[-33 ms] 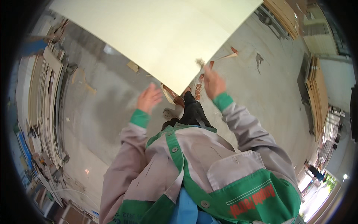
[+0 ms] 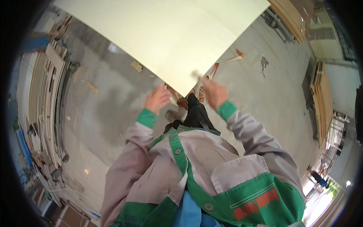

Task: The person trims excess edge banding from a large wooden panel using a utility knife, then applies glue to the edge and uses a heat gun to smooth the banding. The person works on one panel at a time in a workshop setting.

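Observation:
A large flat cream board (image 2: 166,41) spreads away from me, one corner pointing at my body. My right hand (image 2: 216,94) is closed around a small brush-like tool (image 2: 196,73) by the board's right edge. The tool's grey-brown end is blurred and lies over the board near that corner; its exact kind is unclear, and the handle is mostly hidden by my fingers. To the left of the corner, my left hand (image 2: 157,99) hovers with its fingers stretched out, holding nothing, slightly smeared by motion.
Beneath the board's corner are reddish-brown wooden pieces (image 2: 176,92) close to my feet. Offcuts (image 2: 136,66) lie on the grey floor. Stacked boards lean at the left (image 2: 55,72) and at the right (image 2: 321,98). Far right, a person (image 2: 319,177) appears near a bright opening.
My left hand has shifted slightly right, toward the board's corner. My right hand has come a little closer to me, and the tool's end has moved left and nearer over the board.

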Tool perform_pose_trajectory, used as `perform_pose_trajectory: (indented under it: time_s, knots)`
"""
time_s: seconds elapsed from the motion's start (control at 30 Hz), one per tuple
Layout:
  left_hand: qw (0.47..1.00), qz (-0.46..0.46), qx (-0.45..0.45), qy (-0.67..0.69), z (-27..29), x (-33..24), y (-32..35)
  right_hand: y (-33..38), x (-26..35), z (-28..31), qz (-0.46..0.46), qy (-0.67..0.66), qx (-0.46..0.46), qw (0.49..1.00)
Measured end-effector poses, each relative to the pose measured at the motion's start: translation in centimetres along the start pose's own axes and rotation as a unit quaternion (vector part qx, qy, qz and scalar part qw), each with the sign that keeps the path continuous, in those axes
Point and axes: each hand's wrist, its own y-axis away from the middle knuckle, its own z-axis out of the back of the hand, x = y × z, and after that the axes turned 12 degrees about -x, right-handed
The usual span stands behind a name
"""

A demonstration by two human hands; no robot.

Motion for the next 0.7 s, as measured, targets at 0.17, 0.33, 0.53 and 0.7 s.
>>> perform_pose_trajectory:
  time_s: [0.17,0.33,0.53,0.7]
  knots:
    - [0.927,-0.34,-0.103,-0.119,-2.9,0.8,1.4,-0.5,4.5,1.6,-0.002,-0.105,0.191,0.976]
    - [0.714,-0.554,-0.102,-0.416,-0.1,-4.6,2.6,-8.5,3.8,-3.8,0.158,-0.11,0.093,0.977]
    - [0.574,-0.617,-0.24,-0.483,2.8,-14.1,-4.4,-21.7,8.3,-12.6,0.313,-0.055,0.066,0.946]
    - [0.552,-0.587,-0.301,-0.509,3.6,-12.0,-6.4,-22.2,7.1,-15.3,0.369,-0.068,0.165,0.912]
